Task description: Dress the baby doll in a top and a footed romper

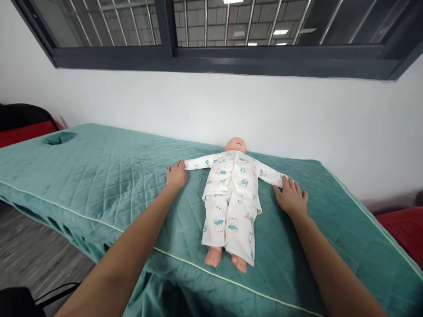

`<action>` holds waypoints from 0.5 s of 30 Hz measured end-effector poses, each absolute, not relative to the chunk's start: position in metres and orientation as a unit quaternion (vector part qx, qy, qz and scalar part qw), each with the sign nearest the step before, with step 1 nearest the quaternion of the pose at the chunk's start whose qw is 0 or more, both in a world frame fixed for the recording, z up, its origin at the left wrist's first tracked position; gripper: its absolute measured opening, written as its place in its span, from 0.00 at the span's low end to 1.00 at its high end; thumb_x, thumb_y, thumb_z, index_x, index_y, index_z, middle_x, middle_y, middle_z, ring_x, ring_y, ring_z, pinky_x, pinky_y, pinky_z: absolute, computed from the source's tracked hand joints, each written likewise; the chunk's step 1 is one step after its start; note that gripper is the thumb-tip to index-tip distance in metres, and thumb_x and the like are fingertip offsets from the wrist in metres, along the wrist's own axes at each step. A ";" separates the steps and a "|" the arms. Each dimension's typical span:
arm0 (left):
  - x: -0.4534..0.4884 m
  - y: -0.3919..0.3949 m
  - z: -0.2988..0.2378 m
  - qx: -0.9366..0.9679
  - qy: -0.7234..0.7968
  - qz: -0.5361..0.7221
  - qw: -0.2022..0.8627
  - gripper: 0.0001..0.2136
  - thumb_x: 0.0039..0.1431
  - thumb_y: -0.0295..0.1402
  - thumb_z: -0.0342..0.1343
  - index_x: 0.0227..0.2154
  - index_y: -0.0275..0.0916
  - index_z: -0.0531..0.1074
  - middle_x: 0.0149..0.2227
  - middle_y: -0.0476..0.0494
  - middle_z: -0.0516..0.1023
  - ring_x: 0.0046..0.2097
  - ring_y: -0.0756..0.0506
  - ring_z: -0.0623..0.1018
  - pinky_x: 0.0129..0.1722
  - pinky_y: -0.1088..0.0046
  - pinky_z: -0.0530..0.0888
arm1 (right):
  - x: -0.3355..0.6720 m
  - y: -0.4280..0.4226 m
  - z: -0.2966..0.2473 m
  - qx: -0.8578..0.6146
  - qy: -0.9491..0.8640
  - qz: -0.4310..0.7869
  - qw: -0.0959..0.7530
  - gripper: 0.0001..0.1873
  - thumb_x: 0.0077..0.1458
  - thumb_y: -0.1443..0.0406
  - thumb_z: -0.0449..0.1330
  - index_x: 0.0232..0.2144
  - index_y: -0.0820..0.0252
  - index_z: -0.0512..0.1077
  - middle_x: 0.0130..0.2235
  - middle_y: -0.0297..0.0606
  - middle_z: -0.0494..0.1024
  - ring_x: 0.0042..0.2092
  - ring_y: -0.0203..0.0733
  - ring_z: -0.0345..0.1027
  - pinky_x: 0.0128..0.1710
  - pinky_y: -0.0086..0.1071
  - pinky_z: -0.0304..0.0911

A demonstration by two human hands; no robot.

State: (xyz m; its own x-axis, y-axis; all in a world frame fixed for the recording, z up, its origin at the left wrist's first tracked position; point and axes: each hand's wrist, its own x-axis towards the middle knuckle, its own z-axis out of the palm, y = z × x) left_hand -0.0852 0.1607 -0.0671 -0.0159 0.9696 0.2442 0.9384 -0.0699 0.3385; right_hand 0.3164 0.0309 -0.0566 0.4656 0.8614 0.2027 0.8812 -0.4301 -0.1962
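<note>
A baby doll (236, 144) lies on its back on the bed, its head near the wall and its bare feet toward me. It wears a white printed pyjama top (233, 176) and matching pyjama trousers (228, 220). Both arms are stretched out sideways. My left hand (176, 175) is closed at the end of one sleeve (198, 163). At the other side, my right hand (291, 196) has the end of the opposite sleeve (271, 175) between thumb and fingers. The doll's hands cannot be seen.
The bed has a green quilted cover (125, 176) with a face hole (59, 138) at its far left. A white wall (198, 105) and a dark window frame (231, 59) rise behind. Red items stand beyond both ends. A grey floor (36, 246) shows at lower left.
</note>
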 end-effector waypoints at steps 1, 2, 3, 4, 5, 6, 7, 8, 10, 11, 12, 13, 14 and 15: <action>-0.087 0.162 -0.067 0.702 0.679 0.211 0.037 0.26 0.67 0.29 0.42 0.67 0.34 0.59 0.68 0.32 0.65 0.69 0.36 0.63 0.69 0.50 0.56 | 0.320 0.027 -0.057 -0.852 -0.507 -0.034 0.129 0.37 0.68 0.50 0.39 0.72 0.61 0.50 0.73 0.52 0.53 0.73 0.58 0.44 0.69 0.61 0.41; -0.088 0.163 -0.067 0.702 0.678 0.212 0.037 0.26 0.67 0.28 0.41 0.67 0.34 0.60 0.68 0.33 0.65 0.69 0.37 0.63 0.70 0.50 0.56 | 0.321 0.025 -0.058 -0.857 -0.499 -0.031 0.122 0.37 0.68 0.49 0.38 0.72 0.61 0.51 0.73 0.53 0.52 0.73 0.58 0.44 0.69 0.60 0.41; -0.089 0.165 -0.067 0.701 0.679 0.214 0.037 0.26 0.66 0.26 0.40 0.67 0.34 0.61 0.68 0.34 0.66 0.69 0.38 0.63 0.70 0.51 0.56 | 0.321 0.024 -0.058 -0.862 -0.493 -0.028 0.117 0.37 0.68 0.49 0.37 0.72 0.61 0.51 0.72 0.55 0.52 0.73 0.58 0.44 0.69 0.59 0.42; -0.090 0.166 -0.067 0.699 0.681 0.216 0.036 0.26 0.66 0.25 0.40 0.66 0.34 0.61 0.67 0.34 0.66 0.69 0.38 0.64 0.70 0.52 0.56 | 0.321 0.023 -0.058 -0.865 -0.488 -0.026 0.113 0.38 0.68 0.49 0.37 0.72 0.62 0.50 0.72 0.57 0.52 0.73 0.58 0.44 0.69 0.58 0.42; -0.091 0.167 -0.067 0.695 0.685 0.218 0.035 0.27 0.65 0.24 0.40 0.66 0.34 0.61 0.67 0.34 0.67 0.69 0.38 0.64 0.69 0.53 0.56 | 0.320 0.023 -0.057 -0.868 -0.483 -0.024 0.111 0.38 0.68 0.49 0.37 0.72 0.63 0.50 0.72 0.58 0.53 0.73 0.58 0.44 0.69 0.57 0.42; -0.091 0.168 -0.066 0.689 0.689 0.222 0.033 0.27 0.64 0.23 0.41 0.66 0.33 0.61 0.66 0.33 0.68 0.69 0.38 0.64 0.69 0.53 0.57 | 0.318 0.023 -0.057 -0.870 -0.480 -0.022 0.109 0.38 0.68 0.49 0.37 0.72 0.63 0.50 0.72 0.59 0.52 0.73 0.58 0.43 0.69 0.57 0.41; -0.091 0.169 -0.066 0.684 0.694 0.225 0.030 0.28 0.63 0.22 0.41 0.66 0.32 0.61 0.66 0.32 0.68 0.69 0.38 0.64 0.69 0.52 0.57 | 0.317 0.024 -0.056 -0.871 -0.478 -0.021 0.109 0.38 0.68 0.49 0.37 0.72 0.63 0.50 0.72 0.60 0.52 0.73 0.58 0.43 0.69 0.57 0.41; -0.092 0.169 -0.066 0.678 0.698 0.229 0.028 0.28 0.63 0.22 0.41 0.66 0.32 0.61 0.66 0.31 0.68 0.69 0.37 0.64 0.68 0.52 0.58 | 0.316 0.024 -0.056 -0.872 -0.477 -0.020 0.109 0.38 0.68 0.49 0.37 0.72 0.63 0.50 0.72 0.60 0.52 0.73 0.58 0.43 0.69 0.57 0.41; -0.092 0.170 -0.065 0.673 0.701 0.235 0.024 0.27 0.62 0.22 0.42 0.65 0.32 0.62 0.66 0.30 0.68 0.69 0.36 0.64 0.68 0.51 0.57 | 0.315 0.024 -0.055 -0.871 -0.477 -0.018 0.112 0.38 0.68 0.49 0.38 0.72 0.63 0.50 0.72 0.61 0.52 0.74 0.58 0.43 0.69 0.56 0.41; -0.092 0.170 -0.065 0.672 0.700 0.238 0.023 0.27 0.62 0.22 0.43 0.64 0.32 0.63 0.66 0.30 0.68 0.69 0.36 0.64 0.68 0.50 0.57 | 0.315 0.024 -0.055 -0.871 -0.477 -0.019 0.114 0.38 0.68 0.50 0.38 0.72 0.63 0.50 0.72 0.61 0.52 0.74 0.59 0.43 0.69 0.56 0.41; -0.092 0.169 -0.065 0.673 0.699 0.240 0.022 0.26 0.62 0.23 0.43 0.64 0.33 0.65 0.66 0.30 0.68 0.68 0.36 0.65 0.68 0.51 0.58 | 0.314 0.023 -0.055 -0.872 -0.475 -0.021 0.116 0.38 0.68 0.50 0.39 0.72 0.63 0.50 0.72 0.62 0.52 0.73 0.59 0.43 0.69 0.56 0.41; -0.091 0.167 -0.065 0.675 0.697 0.242 0.022 0.26 0.62 0.23 0.44 0.63 0.34 0.66 0.65 0.30 0.68 0.68 0.36 0.65 0.68 0.51 0.58 | 0.314 0.022 -0.055 -0.873 -0.473 -0.025 0.118 0.38 0.68 0.50 0.39 0.72 0.64 0.51 0.71 0.63 0.52 0.73 0.60 0.43 0.69 0.56 0.42; -0.091 0.165 -0.065 0.675 0.696 0.243 0.021 0.26 0.62 0.23 0.45 0.63 0.35 0.66 0.65 0.30 0.68 0.67 0.35 0.66 0.67 0.51 0.59 | 0.313 0.021 -0.056 -0.873 -0.471 -0.029 0.122 0.37 0.68 0.50 0.40 0.71 0.65 0.52 0.71 0.64 0.53 0.73 0.60 0.44 0.69 0.56 0.42; -0.090 0.162 -0.064 0.674 0.696 0.245 0.019 0.26 0.61 0.23 0.45 0.62 0.35 0.66 0.65 0.29 0.68 0.67 0.35 0.67 0.66 0.52 0.61 | 0.311 0.020 -0.056 -0.873 -0.469 -0.034 0.128 0.37 0.68 0.51 0.40 0.71 0.66 0.53 0.71 0.65 0.54 0.73 0.61 0.45 0.68 0.56 0.43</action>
State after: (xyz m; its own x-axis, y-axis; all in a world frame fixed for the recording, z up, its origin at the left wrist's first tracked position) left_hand -0.0898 0.1622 -0.0644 -0.0904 0.9482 0.3045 0.9297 -0.0293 0.3672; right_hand 0.3109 0.0198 -0.0560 0.5586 0.8099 0.1788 0.8272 -0.5281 -0.1922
